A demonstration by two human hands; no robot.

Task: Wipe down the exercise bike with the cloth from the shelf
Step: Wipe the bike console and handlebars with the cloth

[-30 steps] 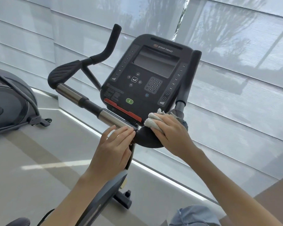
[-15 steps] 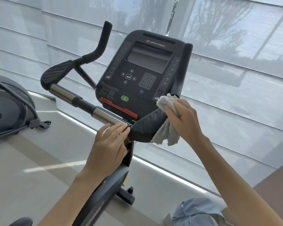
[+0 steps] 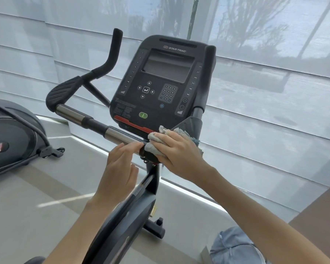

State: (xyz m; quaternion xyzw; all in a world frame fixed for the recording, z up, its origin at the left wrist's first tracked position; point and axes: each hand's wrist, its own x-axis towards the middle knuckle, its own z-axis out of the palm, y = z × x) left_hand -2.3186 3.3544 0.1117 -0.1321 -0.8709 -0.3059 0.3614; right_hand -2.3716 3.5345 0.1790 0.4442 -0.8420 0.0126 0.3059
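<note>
The exercise bike's black console (image 3: 160, 82) stands in the middle, with a handlebar (image 3: 118, 135) of chrome and black sections running left to a ribbed pad (image 3: 65, 92). The grey cloth (image 3: 153, 146) is bunched on the right handlebar pad, just right of the centre clamp. My right hand (image 3: 179, 151) lies over the cloth, its fingers curved round it, pressing it onto the pad. My left hand (image 3: 120, 168) rests on the bar next to the clamp with nearly straight fingers, holding nothing.
Another dark exercise machine (image 3: 8, 138) stands on the floor at the left. Window blinds (image 3: 274, 111) run close behind the bike. A light-blue fabric item (image 3: 234, 246) lies at the bottom right beside a brown surface (image 3: 322, 212).
My right hand has brought the cloth down and left from the foot of the right upright grip onto the pad by the centre clamp. My left hand has stayed on the bar.
</note>
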